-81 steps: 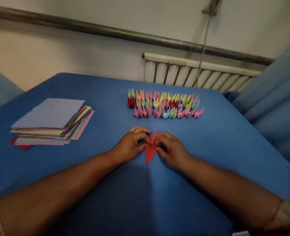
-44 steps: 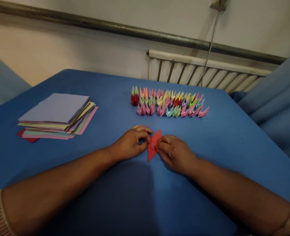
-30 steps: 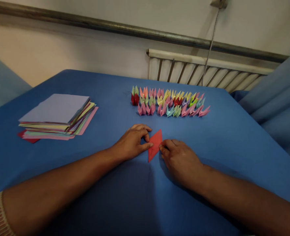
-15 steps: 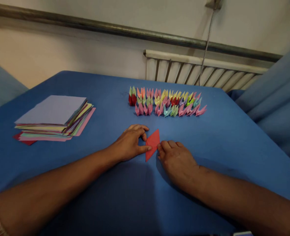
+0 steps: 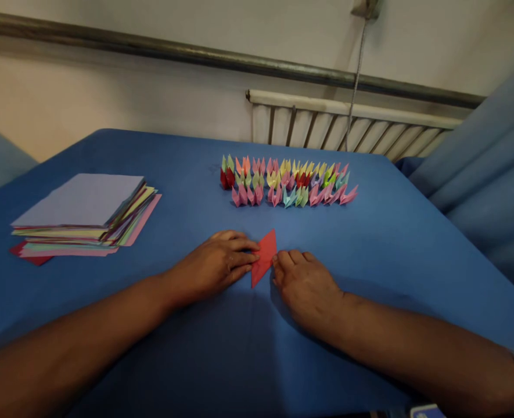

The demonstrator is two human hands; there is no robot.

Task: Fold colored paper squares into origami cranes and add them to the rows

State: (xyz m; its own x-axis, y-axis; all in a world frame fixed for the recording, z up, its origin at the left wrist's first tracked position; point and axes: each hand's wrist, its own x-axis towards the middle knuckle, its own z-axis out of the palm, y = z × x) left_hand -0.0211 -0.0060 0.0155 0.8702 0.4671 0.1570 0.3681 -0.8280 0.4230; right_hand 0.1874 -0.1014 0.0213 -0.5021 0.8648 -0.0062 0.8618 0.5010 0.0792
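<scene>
A folded red paper piece [image 5: 264, 257], kite-shaped, lies flat on the blue table [image 5: 391, 244]. My left hand [image 5: 215, 264] rests flat beside it, fingers stretched out, with the fingertips pressing on the paper's left edge. My right hand [image 5: 304, 284] lies flat on the table just right of the paper, fingertips touching its lower right edge. Neither hand grips anything.
A stack of coloured paper sheets [image 5: 85, 212] sits at the left. Rows of several small folded paper figures [image 5: 287, 183] stand beyond the hands. A radiator [image 5: 348, 130] and a pipe run along the wall; blue cloth [image 5: 492, 168] hangs at the right.
My left fingers have uncurled and now lie flat on the red paper. My right hand has slid back off the paper to its lower right edge.
</scene>
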